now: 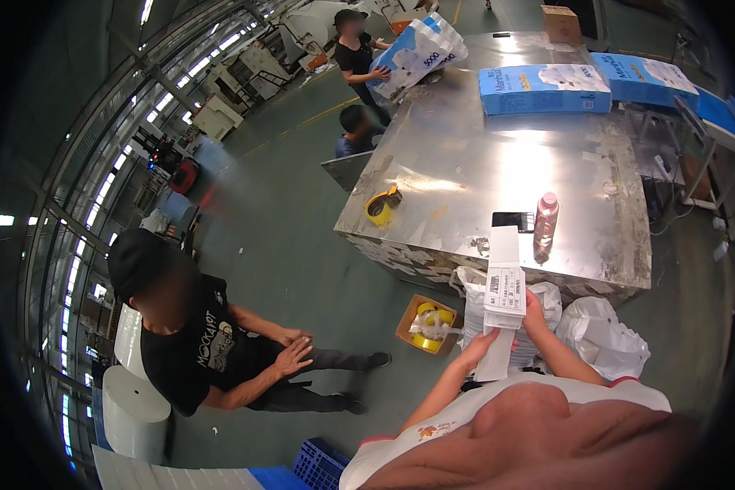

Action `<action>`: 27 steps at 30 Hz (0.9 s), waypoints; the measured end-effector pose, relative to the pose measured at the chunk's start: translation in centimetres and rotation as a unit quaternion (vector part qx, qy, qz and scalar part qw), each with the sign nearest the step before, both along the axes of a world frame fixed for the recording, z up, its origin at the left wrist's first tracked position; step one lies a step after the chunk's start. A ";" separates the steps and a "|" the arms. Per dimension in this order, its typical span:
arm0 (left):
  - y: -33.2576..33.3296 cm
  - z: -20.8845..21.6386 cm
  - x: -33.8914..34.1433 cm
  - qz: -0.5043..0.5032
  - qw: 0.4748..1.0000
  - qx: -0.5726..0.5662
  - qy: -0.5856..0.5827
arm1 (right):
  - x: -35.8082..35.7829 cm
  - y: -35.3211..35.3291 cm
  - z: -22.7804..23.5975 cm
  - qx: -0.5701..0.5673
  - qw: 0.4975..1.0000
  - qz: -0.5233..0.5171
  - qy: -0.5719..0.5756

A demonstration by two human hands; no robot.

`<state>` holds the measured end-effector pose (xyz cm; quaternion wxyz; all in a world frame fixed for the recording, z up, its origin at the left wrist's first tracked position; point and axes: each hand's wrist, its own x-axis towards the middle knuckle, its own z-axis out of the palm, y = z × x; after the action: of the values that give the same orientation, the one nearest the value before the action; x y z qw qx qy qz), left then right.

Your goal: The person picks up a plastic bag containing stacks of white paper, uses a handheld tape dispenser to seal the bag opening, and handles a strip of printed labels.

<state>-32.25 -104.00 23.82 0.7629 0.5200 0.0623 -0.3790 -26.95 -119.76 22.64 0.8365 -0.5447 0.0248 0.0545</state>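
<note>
factory floor, steel packing table (498,163), machines (245,69), tissue packs (543,88)

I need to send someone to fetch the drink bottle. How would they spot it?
Go to the big steel table and look at its near edge, just beyond the paper strips in the person's hands. The bottle stands upright beside a flat black phone. It alone is clear pink with a pale cap.

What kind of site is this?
Likely a factory packing floor: a large steel worktable carrying blue-and-white wrapped tissue packs, a yellow tape dispenser, and big white paper rolls on the floor.
</note>
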 end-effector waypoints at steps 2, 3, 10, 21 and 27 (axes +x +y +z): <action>0.2 -1.0 0.1 -0.023 0.999 0.021 -0.018 | 1.2 -0.7 -0.6 0.202 0.974 0.003 0.102; 0.2 -1.4 0.0 -0.024 0.999 0.026 -0.017 | 1.6 -1.2 -0.3 0.187 0.975 0.017 0.116; 0.4 -1.9 -1.2 -0.068 0.995 0.025 -0.073 | 2.2 -2.9 1.6 0.164 0.981 0.024 0.105; 1.2 -1.0 -1.4 -0.135 0.989 -0.004 -0.055 | 2.6 -3.4 4.0 0.278 0.949 0.108 0.103; 1.6 -0.1 -1.9 -0.102 0.993 0.023 -0.051 | 2.6 -4.1 6.1 0.329 0.927 0.177 0.025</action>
<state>-34.18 -102.41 23.67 0.7104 0.5596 -0.0218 -0.4263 -24.35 -123.90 28.76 0.9446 -0.2329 -0.0703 0.2202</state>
